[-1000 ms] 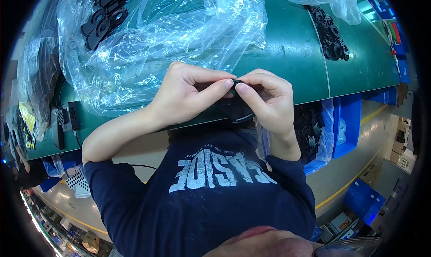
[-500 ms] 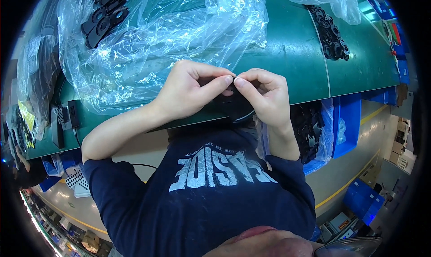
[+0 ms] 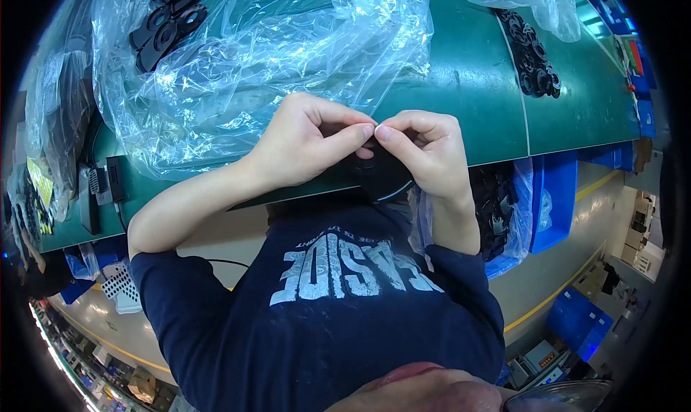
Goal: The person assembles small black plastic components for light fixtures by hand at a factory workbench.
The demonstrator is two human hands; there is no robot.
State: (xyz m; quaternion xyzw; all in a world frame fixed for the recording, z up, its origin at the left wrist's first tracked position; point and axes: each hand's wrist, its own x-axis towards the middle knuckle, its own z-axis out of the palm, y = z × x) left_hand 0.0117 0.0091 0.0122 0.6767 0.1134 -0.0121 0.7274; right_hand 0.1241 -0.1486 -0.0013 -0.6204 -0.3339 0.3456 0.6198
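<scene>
Close together over the table's near edge, my left hand (image 3: 302, 140) and my right hand (image 3: 430, 151) meet thumb to thumb. Both are closed in a pinch on the upper edge of a black curved part (image 3: 383, 180). Its lower rim catches a thin line of light, and it hangs in front of the dark shirt. Most of its shape is hidden by my fingers, so its exact kind does not show. Whether something smaller sits between the fingertips cannot be made out.
Crumpled clear plastic sheeting (image 3: 216, 102) covers the green table (image 3: 461, 88) on the left, with black moulded parts (image 3: 167, 32) on it. Black ring-shaped pieces (image 3: 533, 59) lie at the far right. Below the edge stand a bin of black parts (image 3: 497, 214) and a blue bin (image 3: 558, 218).
The black part has tilted slightly, its lit lower rim shifting a little to the right. My hands keep almost the same place and the same pinch.
</scene>
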